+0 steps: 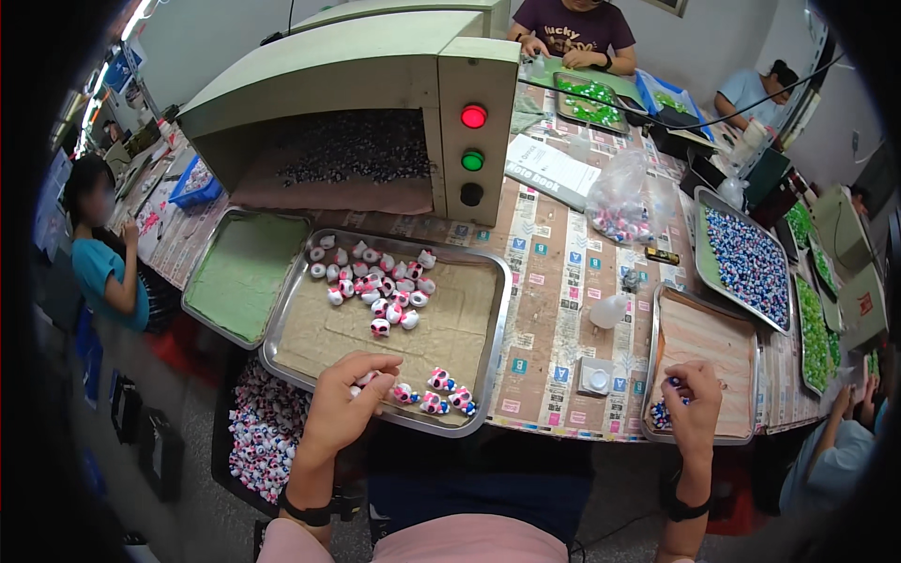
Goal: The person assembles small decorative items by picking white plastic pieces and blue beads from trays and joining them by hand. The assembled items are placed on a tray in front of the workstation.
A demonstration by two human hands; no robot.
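Observation:
My left hand (pixel 340 405) is closed around a small white figurine head (pixel 365 379) over the near edge of a metal tray (pixel 502 310). Loose white heads with pink marks (pixel 380 281) lie in that tray's far part. Several figurines with blue bodies (pixel 439 379) lie at its near right, just right of this hand. My right hand (pixel 696 405) pinches a small dark blue figurine body (pixel 674 383) over a second metal tray (pixel 704 330). Beneath its fingers is a little pile of blue and white bodies (pixel 661 416). Part of the pile is hidden.
An oven-like machine (pixel 467 66) stands behind the left tray, beside a green-lined tray (pixel 239 272). Between my hands are a white square block (pixel 595 376) and a squeeze bottle (pixel 608 311). A bin of figurines (pixel 263 432) sits below left. Other people work around.

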